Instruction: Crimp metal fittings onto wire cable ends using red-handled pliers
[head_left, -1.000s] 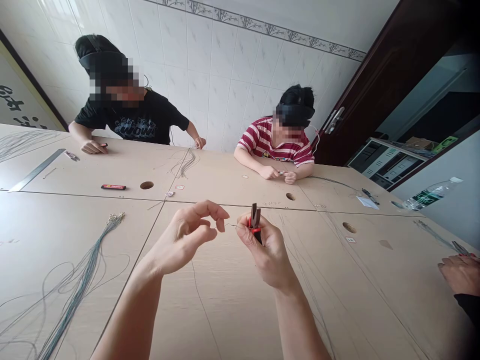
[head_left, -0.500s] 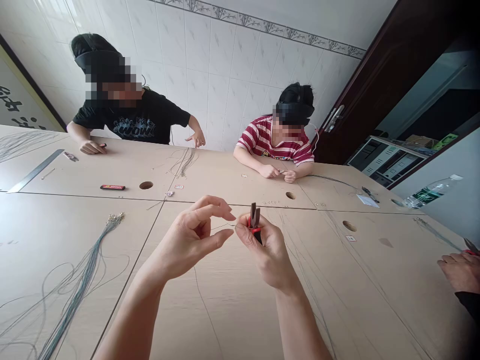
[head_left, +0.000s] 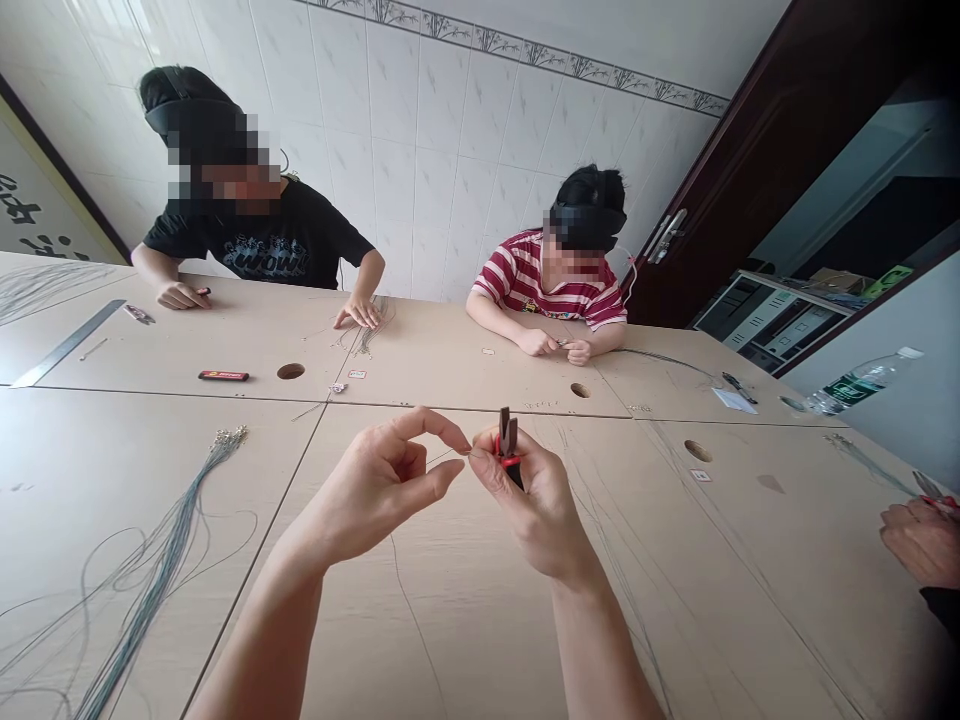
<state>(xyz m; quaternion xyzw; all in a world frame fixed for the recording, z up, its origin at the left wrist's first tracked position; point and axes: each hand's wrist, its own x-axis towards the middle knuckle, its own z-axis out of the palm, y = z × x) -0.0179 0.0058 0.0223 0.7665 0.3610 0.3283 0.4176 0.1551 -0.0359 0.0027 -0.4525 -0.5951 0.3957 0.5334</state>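
Observation:
My right hand (head_left: 529, 490) is closed around small pliers (head_left: 508, 435) with red-and-black handles, jaws pointing up and parted. Its thumb and index finger also pinch the end of a thin cord (head_left: 442, 458); any small part there is too tiny to make out. Close by on the left, my left hand (head_left: 382, 485) has its thumb and index finger apart, the index tip touching the cord by the right fingertips. Its other fingers curl inward, and the cord runs back toward them. A strand (head_left: 412, 610) trails down over the table below.
On the left lies a bundle of grey-green cords (head_left: 180, 510) with metal ends. Beyond are a red-and-black marker-like object (head_left: 223, 376), a metal ruler (head_left: 71, 343) and table holes. Two people sit opposite; at right are a water bottle (head_left: 862, 380) and another person's hand (head_left: 922, 540) with pliers.
My left index finger has lowered and reached the right fingertips. My right hand stays nearly still. Opposite, the person in black has laid a hand down on the cords.

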